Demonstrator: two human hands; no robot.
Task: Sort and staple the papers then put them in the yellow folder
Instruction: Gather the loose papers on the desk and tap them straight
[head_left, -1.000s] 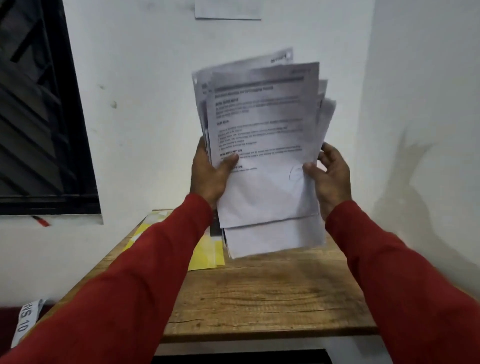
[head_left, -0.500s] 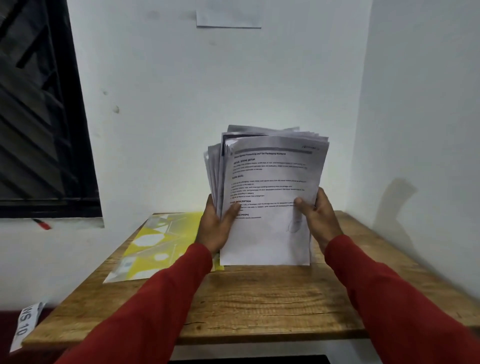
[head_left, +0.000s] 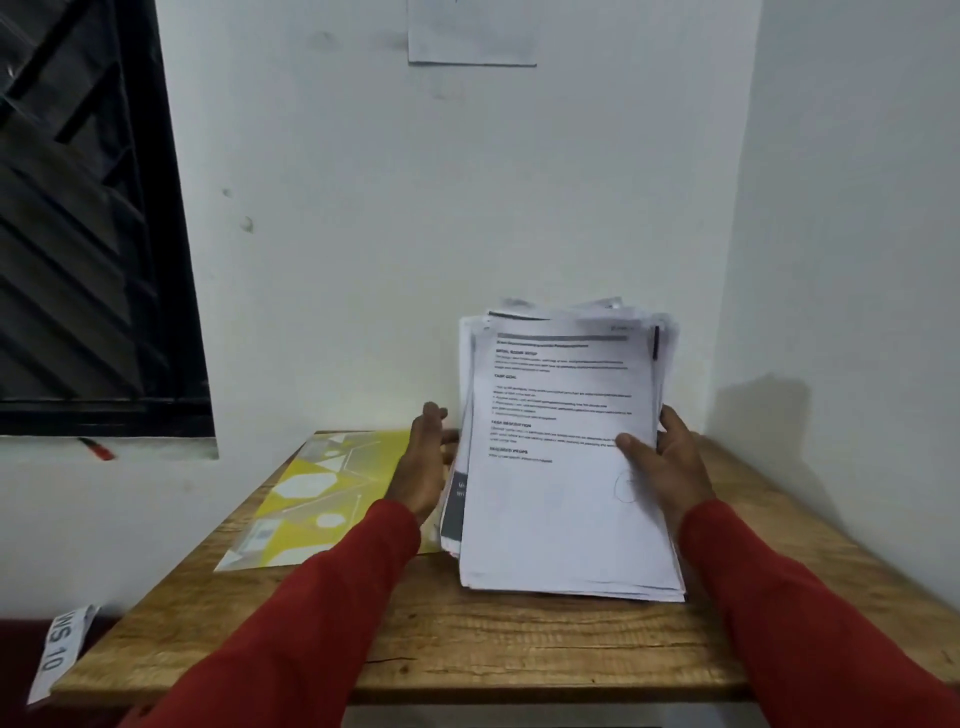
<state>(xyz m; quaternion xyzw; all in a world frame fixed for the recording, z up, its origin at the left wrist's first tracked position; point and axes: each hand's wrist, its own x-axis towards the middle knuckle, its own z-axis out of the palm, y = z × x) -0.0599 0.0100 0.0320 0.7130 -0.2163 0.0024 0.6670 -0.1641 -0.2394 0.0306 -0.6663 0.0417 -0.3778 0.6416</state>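
Observation:
A thick stack of printed white papers (head_left: 561, 499) leans back over the wooden table (head_left: 519, 644), its lower edge resting on the wood. My right hand (head_left: 670, 467) grips the stack's right edge, thumb on the top sheet. My left hand (head_left: 423, 462) is just left of the stack with its fingers spread, holding nothing; whether it touches the paper edge is unclear. The yellow folder (head_left: 322, 493) with white hexagon patterns lies flat on the table's left part, partly under my left arm. No stapler is in view.
White walls close in the table at the back and right. A dark window (head_left: 88, 218) fills the left. A sheet (head_left: 470, 31) is pinned on the back wall. A white label strip (head_left: 57, 649) hangs off the table's left corner. A red object (head_left: 96, 449) lies on the sill.
The stack came down from chest height to the table, stood upright, then tilted back. My left hand let go of it and opened; my right hand kept its grip.

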